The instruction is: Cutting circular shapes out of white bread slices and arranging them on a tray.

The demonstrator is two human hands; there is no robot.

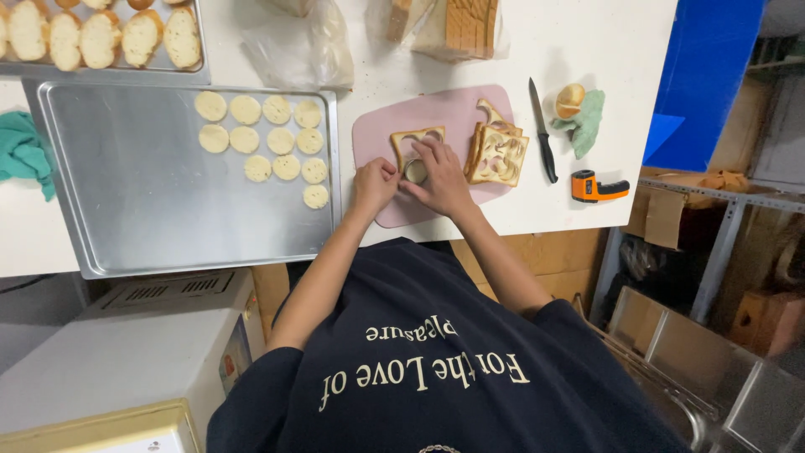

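Observation:
On a pink cutting board lies a bread slice with a round hole cut out of it. My right hand and my left hand meet over its near edge, both gripping a small round metal cutter. To the right of my hands, on the same board, rests a stack of cut-out bread slices. Left of the board a metal baking tray carries several small bread rounds in rows.
A black-handled knife lies right of the board, with an orange handheld thermometer and a green cloth beyond. Bagged sliced bread sits at the back. Another tray of bread slices is top left. A teal cloth lies far left.

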